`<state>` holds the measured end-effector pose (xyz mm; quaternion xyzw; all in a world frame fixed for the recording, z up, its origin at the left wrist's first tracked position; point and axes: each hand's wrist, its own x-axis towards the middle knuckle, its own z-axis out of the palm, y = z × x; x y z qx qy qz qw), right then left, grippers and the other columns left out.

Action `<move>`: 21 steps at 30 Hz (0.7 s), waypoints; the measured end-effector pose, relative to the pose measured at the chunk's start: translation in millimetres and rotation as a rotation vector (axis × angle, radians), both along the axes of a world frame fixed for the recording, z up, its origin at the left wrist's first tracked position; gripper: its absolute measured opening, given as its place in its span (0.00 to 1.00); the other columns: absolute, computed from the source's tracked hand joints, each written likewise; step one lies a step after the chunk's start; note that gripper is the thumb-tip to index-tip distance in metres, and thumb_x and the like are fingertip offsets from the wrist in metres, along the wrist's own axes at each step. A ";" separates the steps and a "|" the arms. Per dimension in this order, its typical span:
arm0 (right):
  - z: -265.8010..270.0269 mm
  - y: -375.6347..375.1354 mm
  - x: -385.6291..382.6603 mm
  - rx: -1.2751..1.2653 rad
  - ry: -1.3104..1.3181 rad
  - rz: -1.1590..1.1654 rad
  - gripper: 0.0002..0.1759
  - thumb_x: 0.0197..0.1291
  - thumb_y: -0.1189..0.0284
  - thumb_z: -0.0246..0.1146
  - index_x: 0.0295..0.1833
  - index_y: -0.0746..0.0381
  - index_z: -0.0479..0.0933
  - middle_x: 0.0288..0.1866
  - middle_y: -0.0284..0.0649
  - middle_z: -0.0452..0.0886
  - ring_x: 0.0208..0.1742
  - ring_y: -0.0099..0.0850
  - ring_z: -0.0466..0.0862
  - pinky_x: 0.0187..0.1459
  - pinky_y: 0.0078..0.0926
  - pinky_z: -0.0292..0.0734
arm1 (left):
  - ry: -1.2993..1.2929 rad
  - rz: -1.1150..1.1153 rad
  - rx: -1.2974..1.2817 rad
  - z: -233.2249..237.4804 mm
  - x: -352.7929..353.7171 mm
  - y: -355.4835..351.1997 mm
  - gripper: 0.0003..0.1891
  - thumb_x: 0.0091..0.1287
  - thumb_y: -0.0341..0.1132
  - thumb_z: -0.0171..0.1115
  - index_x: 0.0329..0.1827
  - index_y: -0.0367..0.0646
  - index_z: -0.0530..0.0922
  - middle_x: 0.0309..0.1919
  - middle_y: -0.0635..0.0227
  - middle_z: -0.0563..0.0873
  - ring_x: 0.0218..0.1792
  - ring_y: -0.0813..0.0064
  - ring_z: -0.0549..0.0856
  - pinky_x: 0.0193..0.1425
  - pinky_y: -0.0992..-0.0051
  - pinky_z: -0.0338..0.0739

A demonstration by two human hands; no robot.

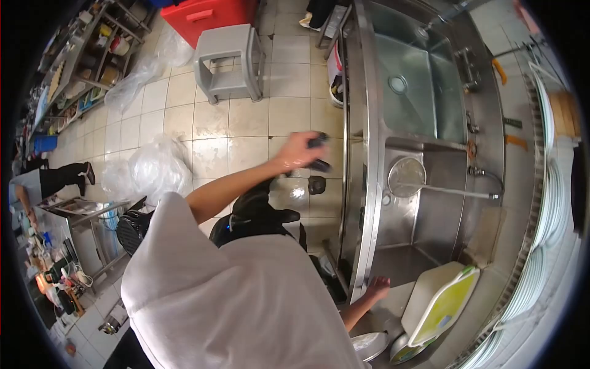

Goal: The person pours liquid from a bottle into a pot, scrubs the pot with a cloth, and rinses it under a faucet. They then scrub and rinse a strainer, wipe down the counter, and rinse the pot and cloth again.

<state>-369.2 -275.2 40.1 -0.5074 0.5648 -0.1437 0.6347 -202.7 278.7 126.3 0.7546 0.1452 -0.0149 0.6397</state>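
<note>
My left hand [299, 151] reaches out over the tiled floor, its fingers closed round a black object [319, 165] that sticks out on both sides. Its kind is not clear. At the lower right, my right hand [379, 286] is by the front of the steel sink unit [367, 234], its fingers curled in with nothing visible in them. Inside the nearer basin stands a round, pale-rimmed vessel [407, 176]. A pale streak like running water joins it to the tap nozzle [493, 195]. Close to my right hand is a tilted white and green plastic tub [442, 306].
Beyond the small basin lies a larger sink basin [409, 86]. A grey stool [228, 61] stands beside a red box [206, 18]. Clear plastic bags [153, 172] lie on the floor. Plates [534, 277] line the right side. Another person [58, 181] stands far left.
</note>
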 end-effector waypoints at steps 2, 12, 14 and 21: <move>14.4 7.9 -3.4 -0.049 0.024 -0.044 0.14 0.65 0.63 0.51 0.46 0.61 0.74 0.41 0.39 0.77 0.42 0.33 0.79 0.50 0.36 0.75 | 0.141 0.186 -0.210 -92.4 -10.2 74.1 0.12 0.62 0.40 0.63 0.39 0.40 0.81 0.27 0.69 0.83 0.28 0.82 0.80 0.34 0.78 0.75; 57.5 22.7 -39.9 -0.896 0.476 0.645 0.25 0.56 0.70 0.55 0.61 0.62 0.71 0.54 0.43 0.77 0.52 0.40 0.78 0.40 0.39 0.78 | 0.677 0.626 0.056 -369.8 33.0 193.5 0.23 0.59 0.53 0.63 0.40 0.39 0.79 0.32 0.64 0.85 0.33 0.72 0.83 0.37 0.71 0.75; 69.9 11.0 -59.9 -0.917 0.394 0.619 0.24 0.58 0.68 0.56 0.61 0.58 0.72 0.53 0.41 0.77 0.50 0.36 0.78 0.34 0.35 0.77 | 0.640 0.532 0.055 -383.0 92.5 169.9 0.26 0.58 0.57 0.63 0.42 0.39 0.79 0.32 0.63 0.85 0.34 0.69 0.83 0.39 0.70 0.75; 84.7 55.0 -69.0 -0.491 0.565 0.446 0.26 0.58 0.65 0.56 0.63 0.60 0.70 0.55 0.42 0.76 0.49 0.37 0.78 0.43 0.33 0.76 | 0.574 0.315 -1.032 -439.8 340.9 116.0 0.50 0.55 0.73 0.54 0.75 0.54 0.53 0.73 0.45 0.52 0.70 0.39 0.58 0.60 0.36 0.65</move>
